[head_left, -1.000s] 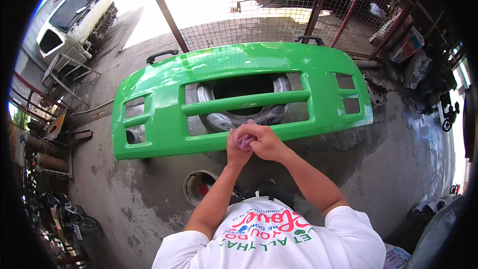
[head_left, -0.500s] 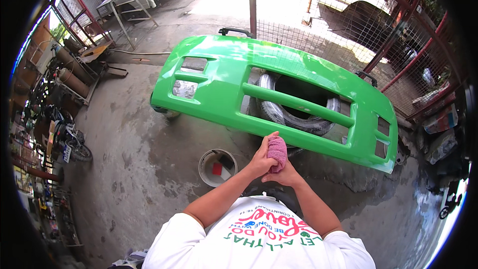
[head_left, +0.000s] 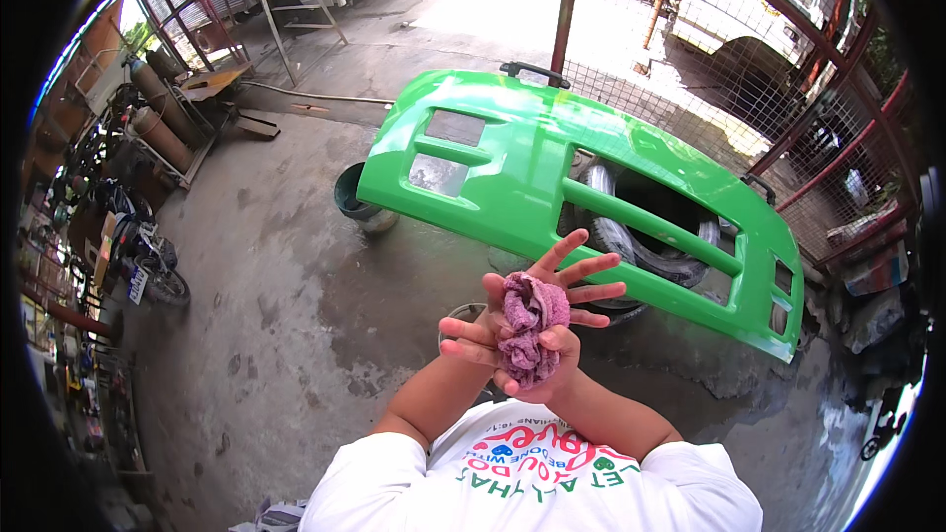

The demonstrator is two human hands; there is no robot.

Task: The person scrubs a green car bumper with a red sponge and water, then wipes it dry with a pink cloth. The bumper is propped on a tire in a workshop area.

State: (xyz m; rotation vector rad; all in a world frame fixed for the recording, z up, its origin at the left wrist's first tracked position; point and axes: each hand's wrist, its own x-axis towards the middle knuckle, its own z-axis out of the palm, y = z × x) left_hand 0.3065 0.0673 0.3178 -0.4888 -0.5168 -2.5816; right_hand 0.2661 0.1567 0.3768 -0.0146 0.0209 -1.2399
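A crumpled pink-purple cloth (head_left: pixel 529 335) sits bunched between my two hands, above the near edge of a green vehicle bumper panel (head_left: pixel 517 172). My left hand (head_left: pixel 567 274) is behind the cloth, its fingers stretched out and spread toward the right. From the near right, my right hand (head_left: pixel 544 381) holds the cloth, thumb across its front, with fingers reaching out to the left. The panel has rectangular openings and a long crossbar. Part of the left palm is hidden by the cloth.
Tires (head_left: pixel 616 227) lie beneath the panel. By its left end stands a dark bucket (head_left: pixel 367 205); a pale bucket is mostly hidden behind my hands. Farther left are a motorcycle (head_left: pixel 158 276) and gas cylinders (head_left: pixel 163 138). Wire mesh fencing (head_left: pixel 680 103) runs behind the panel.
The tightly squeezed cloth has become a looser, folded bundle. My fingers have spread from their clasp. The view has shifted, showing the panel farther right and uncovering the dark bucket.
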